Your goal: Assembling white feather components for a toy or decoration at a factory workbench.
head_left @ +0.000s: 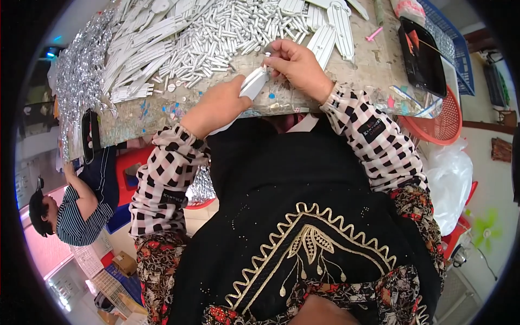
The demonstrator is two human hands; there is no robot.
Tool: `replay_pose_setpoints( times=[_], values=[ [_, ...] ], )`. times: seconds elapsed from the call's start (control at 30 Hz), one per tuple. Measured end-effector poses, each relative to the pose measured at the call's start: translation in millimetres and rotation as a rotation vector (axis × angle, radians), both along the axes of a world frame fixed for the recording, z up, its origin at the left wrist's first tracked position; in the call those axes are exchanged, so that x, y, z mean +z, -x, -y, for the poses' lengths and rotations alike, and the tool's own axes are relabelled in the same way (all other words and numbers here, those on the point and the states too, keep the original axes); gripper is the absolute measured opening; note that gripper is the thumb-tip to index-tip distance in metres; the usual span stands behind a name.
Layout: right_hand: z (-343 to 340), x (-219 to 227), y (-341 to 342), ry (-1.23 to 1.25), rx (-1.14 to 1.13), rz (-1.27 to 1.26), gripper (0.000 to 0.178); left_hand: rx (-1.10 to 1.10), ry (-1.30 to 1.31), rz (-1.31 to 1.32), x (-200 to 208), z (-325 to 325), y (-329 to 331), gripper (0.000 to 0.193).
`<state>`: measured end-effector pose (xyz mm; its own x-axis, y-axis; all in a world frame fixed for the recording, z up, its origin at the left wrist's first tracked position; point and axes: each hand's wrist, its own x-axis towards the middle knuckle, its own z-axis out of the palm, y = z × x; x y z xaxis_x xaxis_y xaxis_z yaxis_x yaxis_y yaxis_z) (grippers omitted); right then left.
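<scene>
Near the table's front edge, my left hand (216, 104) is closed around a long white plastic strip (252, 90), tilted with its far end pointing up and to the right. Thumb and fingers of my right hand (301, 69) are pinched at that far end, where a small white pin (267, 54) with a flat head shows between them. My fingertips partly hide how the pin meets the strip. Just beyond my hands lies a heap of short white rods (222, 40). Similar flat white strips (340, 30) lie past my right hand.
More white strips (135, 51) are piled at the left, beside silver tinsel (81, 76) hanging over the table's edge. At the right are a black tray (433, 73), a blue crate (460, 54) and an orange basket (441, 122). Another person (81, 211) is at the far left.
</scene>
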<state>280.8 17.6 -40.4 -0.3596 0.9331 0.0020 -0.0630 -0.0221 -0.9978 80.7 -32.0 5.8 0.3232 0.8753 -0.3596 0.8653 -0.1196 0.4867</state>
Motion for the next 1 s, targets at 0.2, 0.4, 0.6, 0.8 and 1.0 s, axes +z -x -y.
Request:
replay_pose_setpoints(
  times=[0.2, 0.4, 0.6, 0.8, 1.0],
  values=[
    [-4, -15, -4, -0.157, -0.054, 0.140, 0.017, -0.054, -0.013, -0.012, -5, -4, 0, 0.038],
    [9, 1, -2, -0.621, -0.059, 0.453, 0.014, -0.082, -0.052, -0.023, -3, -1, -2, 0.032],
    [20, -4, -5, -0.839, -0.080, 0.650, 0.014, -0.092, -0.045, -0.002, -3, -5, -6, 0.031],
    [3, 26, -13, -0.546, 0.051, 0.599, 0.025, -0.135, -0.114, -0.084, -3, -2, -8, 0.030],
    [-51, 23, 20, -0.502, -0.019, 0.643, 0.039, -0.180, -0.218, -0.110, 1, 1, -19, 0.028]
  ],
)
